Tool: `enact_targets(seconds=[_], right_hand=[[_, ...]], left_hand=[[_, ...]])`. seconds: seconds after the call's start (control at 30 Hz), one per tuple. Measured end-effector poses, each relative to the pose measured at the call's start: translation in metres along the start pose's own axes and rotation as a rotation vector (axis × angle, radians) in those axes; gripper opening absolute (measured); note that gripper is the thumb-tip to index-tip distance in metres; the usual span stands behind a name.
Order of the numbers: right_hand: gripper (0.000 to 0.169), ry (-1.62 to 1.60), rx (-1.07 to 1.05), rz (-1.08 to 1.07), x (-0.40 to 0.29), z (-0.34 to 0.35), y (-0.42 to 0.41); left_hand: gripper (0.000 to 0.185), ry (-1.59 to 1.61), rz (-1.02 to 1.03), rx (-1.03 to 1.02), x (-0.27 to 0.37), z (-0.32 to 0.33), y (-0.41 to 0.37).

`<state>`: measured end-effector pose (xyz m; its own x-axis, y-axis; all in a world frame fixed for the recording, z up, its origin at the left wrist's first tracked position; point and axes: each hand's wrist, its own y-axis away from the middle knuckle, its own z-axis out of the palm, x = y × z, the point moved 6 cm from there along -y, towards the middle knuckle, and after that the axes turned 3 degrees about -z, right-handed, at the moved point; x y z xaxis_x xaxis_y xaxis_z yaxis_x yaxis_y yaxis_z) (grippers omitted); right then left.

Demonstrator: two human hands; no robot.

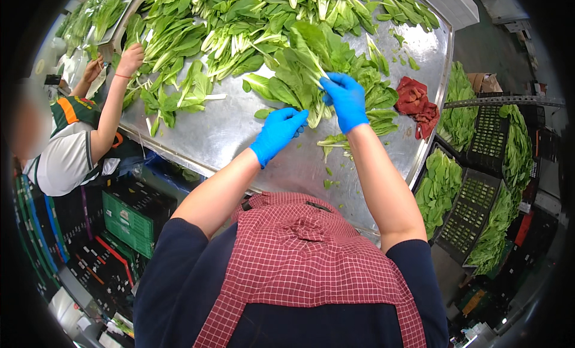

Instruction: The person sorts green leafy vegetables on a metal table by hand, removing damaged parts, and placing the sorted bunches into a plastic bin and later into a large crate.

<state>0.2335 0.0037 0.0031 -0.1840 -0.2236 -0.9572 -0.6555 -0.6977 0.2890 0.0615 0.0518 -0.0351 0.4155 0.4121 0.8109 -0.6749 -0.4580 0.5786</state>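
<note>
Both of my hands wear blue gloves over a metal table (215,141) spread with leafy greens (251,25). My right hand (346,99) is closed on the pale stem of a leafy green (305,56), whose leaves point up and to the left. To its left, my left hand (282,130) has thumb and fingertips pinched together beside the pale stem ends of a pile of greens; whether anything thin is between them cannot be told. Loose leaves (334,141) and small scraps lie near my right wrist. A crumpled red cloth (415,105) rests at the table's right side.
At the left, a co-worker (74,132) handles greens at the same table. Black crates (467,213) with upright greens (438,186) stand beyond the table's right edge. A green crate (128,222) stands at lower left. A raised metal rim borders the table.
</note>
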Motion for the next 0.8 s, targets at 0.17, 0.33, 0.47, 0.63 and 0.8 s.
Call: enact_targets(seconds=[0.17,0.33,0.47,0.63,0.8], right_hand=[[0.019,-0.582,-0.163,0.332,0.03,0.009,0.08],[0.025,-0.545,-0.223,0.404,0.046,0.021,0.121],[0.026,-0.178,-0.222,0.26,0.046,0.017,0.125],[0.025,-0.118,-0.119,0.171,0.044,0.004,0.125],[0.032,-0.13,-0.104,0.187,0.042,-0.003,0.132]], left_hand=[[0.031,0.285,0.16,-0.106,0.03,0.007,0.032],[0.039,0.461,0.031,-0.289,0.017,0.017,0.036],[0.043,0.373,-0.059,-0.252,-0.006,0.01,0.039],[0.049,0.305,-0.059,-0.185,-0.002,0.003,0.059],[0.048,0.332,-0.106,-0.207,-0.039,-0.008,0.067]])
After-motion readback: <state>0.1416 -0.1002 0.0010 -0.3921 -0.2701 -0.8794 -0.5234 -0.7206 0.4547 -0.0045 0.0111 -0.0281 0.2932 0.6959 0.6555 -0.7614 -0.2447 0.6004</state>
